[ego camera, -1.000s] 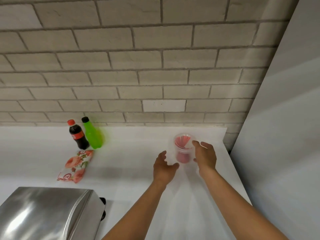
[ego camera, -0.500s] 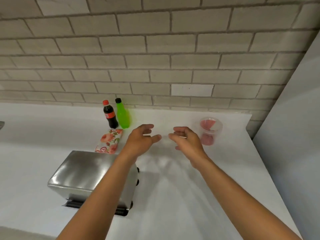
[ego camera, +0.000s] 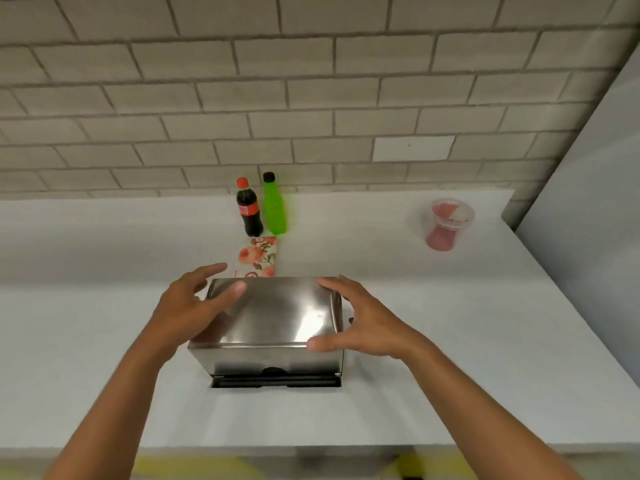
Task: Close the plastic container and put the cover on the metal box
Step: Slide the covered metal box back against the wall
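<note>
A shiny metal box (ego camera: 273, 317) with a curved top sits on the white counter (ego camera: 450, 341), right in front of me. My left hand (ego camera: 188, 303) is spread at its left end, thumb lying on the top. My right hand (ego camera: 360, 315) is spread at its right end, fingers on the far top corner and thumb at the near edge. Neither hand is clasped around it. The clear plastic container (ego camera: 448, 223) with a lid on it and red contents stands apart at the far right of the counter.
A dark cola bottle (ego camera: 248, 213) and a green bottle (ego camera: 274, 209) stand against the brick wall. A flowered packet (ego camera: 259, 256) lies just behind the metal box. A grey panel (ego camera: 588, 202) bounds the counter on the right.
Both hands left the plastic container and moved left and toward me, onto the ends of the metal box. The view swung left, bringing the box to the centre.
</note>
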Available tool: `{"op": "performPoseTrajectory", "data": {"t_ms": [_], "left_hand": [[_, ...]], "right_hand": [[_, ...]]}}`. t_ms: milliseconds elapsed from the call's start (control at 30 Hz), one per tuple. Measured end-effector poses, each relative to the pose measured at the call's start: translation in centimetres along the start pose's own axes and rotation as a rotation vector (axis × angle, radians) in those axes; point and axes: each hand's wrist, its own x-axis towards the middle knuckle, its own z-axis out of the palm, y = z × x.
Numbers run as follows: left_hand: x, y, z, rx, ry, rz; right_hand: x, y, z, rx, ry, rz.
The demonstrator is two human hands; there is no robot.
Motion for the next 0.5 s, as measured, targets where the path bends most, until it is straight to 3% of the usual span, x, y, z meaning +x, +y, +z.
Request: {"op": "performPoseTrajectory", "data": {"t_ms": [200, 500], "left_hand": [[-2.6, -4.6, -0.5, -0.096, -0.285, 0.094], [-1.9, -6.7, 1.7, 0.056, -0.146, 0.235]], "right_hand": [[-1.6, 0.0, 1.5, -0.019, 0.047, 0.036], [-1.7, 0.8, 1.5, 0.035, 0.110, 0.084]]}}
